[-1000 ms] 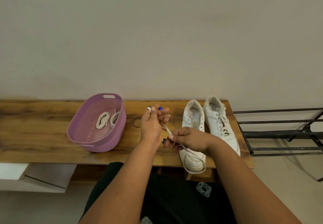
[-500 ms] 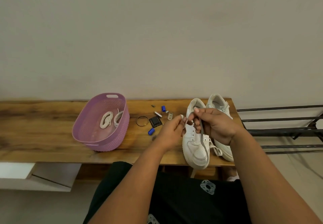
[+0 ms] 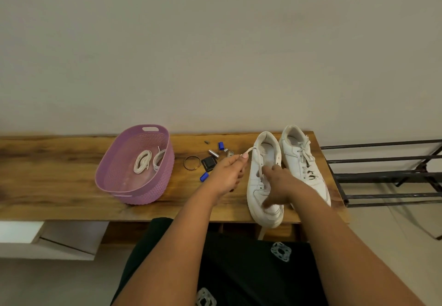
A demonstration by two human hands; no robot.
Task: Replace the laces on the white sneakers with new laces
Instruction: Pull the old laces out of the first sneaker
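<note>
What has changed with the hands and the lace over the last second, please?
Both hands moved from in front of the table's middle over to the near sneaker. The left hand now pinches the lace end by the collar; the right hand has let go and rests spread on the tongue. The basket, far sneaker and small items have not moved.

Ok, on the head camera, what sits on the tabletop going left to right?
Purple basket with coiled laces → bracelet → left hand pinching a lace end → unlaced sneaker under the right hand → laced sneaker → metal rack.
</note>
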